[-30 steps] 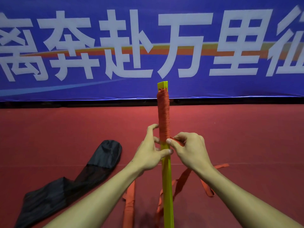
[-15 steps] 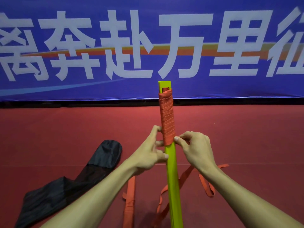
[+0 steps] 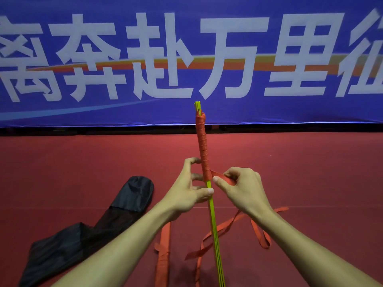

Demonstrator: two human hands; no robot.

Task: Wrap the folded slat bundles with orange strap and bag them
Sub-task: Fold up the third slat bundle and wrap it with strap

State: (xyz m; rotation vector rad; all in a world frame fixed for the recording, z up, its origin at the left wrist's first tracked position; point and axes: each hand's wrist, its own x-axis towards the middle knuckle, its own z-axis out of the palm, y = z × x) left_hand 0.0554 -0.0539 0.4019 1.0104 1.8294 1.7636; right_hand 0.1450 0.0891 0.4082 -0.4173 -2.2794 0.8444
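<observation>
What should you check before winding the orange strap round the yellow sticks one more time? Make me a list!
1. Left hand holds the slat bundle just below the wrap: ok.
2. Right hand pinches the orange strap right beside the bundle: ok.
3. Wound turns sit close together, with no yellow showing between them: ok.
4. Loose tail lies free of knots on the floor: cannot tell; it loops and twists.
5. Lower part of the bundle is wrapped: not ok, bare yellow.
6. Black bag lies on the floor to the left, ready for later: ok.
</observation>
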